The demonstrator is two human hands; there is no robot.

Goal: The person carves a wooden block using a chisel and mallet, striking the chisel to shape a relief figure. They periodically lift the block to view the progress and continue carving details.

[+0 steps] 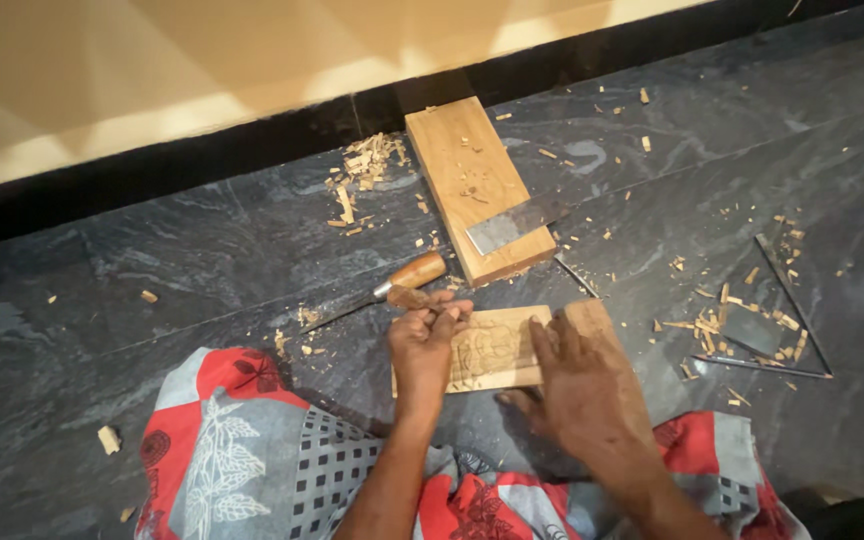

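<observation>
Two hands are engaged on the floor (152, 260): the carved wooden panel (497, 350) is pinned flat by the spread right hand (577, 385), while a chisel (407, 275) is gripped by the left hand (422, 340), so a slip could gouge the nearby fingers.

Matt wooden panel (497, 350), glossy stone floor (202, 250)

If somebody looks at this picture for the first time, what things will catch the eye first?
Near the bottom centre, the left hand grips a small carving tool on a pale wooden panel bearing a carved design, while the right hand lies flat on the panel's right part. Behind them, a longer wooden plank lies on the dark stone floor, with wood chips to its left.
</observation>
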